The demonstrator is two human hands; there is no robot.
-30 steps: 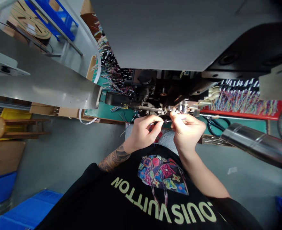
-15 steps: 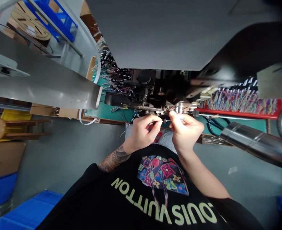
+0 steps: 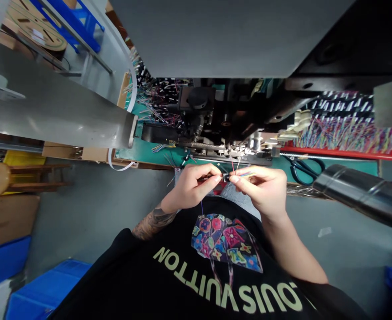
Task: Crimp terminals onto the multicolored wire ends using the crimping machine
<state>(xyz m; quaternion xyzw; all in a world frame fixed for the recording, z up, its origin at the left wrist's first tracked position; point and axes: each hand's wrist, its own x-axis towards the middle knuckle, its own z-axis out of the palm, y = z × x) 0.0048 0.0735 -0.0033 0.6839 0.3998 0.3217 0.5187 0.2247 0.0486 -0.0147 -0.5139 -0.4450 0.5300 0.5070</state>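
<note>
My left hand [image 3: 192, 186] and my right hand [image 3: 262, 189] meet in front of a dark crimping machine [image 3: 222, 120]. Between their fingertips they pinch a small black connector [image 3: 226, 178] with thin coloured wires. Red and white wires stick up from it toward the machine's metal jaw [image 3: 229, 153]. More coloured wires run right through my right fingers. A thin purple wire hangs down below my left hand.
A green bench [image 3: 149, 153] carries the machine. Bundles of coloured wires [image 3: 342, 133] lie on a red tray at right, with scissors [image 3: 304, 166] in front. A shiny metal tube [image 3: 359, 195] crosses the right. Wooden stool [image 3: 2, 178], cardboard and blue bins [image 3: 46, 293] stand at left.
Both hands have drawn back a little from the machine's jaw toward my body, and the connector with its wires is now clear of the jaw.
</note>
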